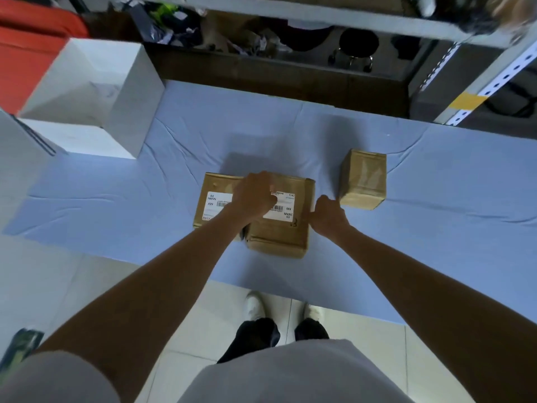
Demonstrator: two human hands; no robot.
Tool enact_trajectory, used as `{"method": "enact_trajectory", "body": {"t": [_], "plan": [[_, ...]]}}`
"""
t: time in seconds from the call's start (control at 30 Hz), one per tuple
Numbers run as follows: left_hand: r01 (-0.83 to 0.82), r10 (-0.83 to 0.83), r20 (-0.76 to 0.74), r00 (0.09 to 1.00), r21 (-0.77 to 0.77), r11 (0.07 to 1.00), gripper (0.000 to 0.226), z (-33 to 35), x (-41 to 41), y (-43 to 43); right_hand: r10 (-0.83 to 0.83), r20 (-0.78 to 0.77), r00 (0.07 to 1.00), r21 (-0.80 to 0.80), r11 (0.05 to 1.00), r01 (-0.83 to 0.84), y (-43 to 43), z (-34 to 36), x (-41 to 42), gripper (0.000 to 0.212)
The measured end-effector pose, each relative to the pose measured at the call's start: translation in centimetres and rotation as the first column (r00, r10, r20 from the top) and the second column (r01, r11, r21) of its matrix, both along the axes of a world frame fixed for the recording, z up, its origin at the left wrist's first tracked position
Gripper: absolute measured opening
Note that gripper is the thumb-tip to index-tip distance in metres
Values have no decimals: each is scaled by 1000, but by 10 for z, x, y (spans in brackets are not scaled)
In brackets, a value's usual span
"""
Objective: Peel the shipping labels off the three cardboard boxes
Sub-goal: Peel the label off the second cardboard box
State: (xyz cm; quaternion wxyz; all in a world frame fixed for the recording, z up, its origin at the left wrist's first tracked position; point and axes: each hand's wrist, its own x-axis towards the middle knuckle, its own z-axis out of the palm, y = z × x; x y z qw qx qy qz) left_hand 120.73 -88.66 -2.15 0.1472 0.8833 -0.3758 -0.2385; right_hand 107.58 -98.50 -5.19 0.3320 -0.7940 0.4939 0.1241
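Note:
Three brown cardboard boxes sit on a table covered in a light blue cloth (436, 199). The middle box (279, 234) carries a white shipping label (283, 209). My left hand (254, 194) lies on top of this box, over the label's left part, fingers bent. My right hand (327, 213) grips the box's right side edge. Directly left stands the left box (207, 205) with its own white label (215, 205), touching the middle box. A smaller box (363, 180) stands apart at the right, no label visible on its taped top.
A big open white box (96, 91) stands at the table's back left. Behind the table run a dark shelf of clutter (232, 33) and a white perforated rack post (488, 82). My shoes (255, 305) are on the tiled floor below the near table edge.

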Motion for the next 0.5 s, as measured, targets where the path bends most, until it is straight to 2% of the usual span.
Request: {"method": "enact_trajectory", "body": {"t": [0.13,0.3,0.37,0.5], "plan": [[-25,25,-11,1000,-7,1000,23,-4,-5,0,-32,62,998,99,995,26,-4,-11,-4,32],[-84,81,-82,993,-37,996,21,-9,-11,0,-161,118,980,295,948,121,-9,-17,-4,26],[-87,83,-96,992,-36,996,20,-10,-14,0,-197,128,972,353,925,142,-12,-18,-4,30],[-95,91,-90,992,-42,995,18,-12,-15,4,-174,135,975,340,933,119,-11,-20,-3,39]]}}
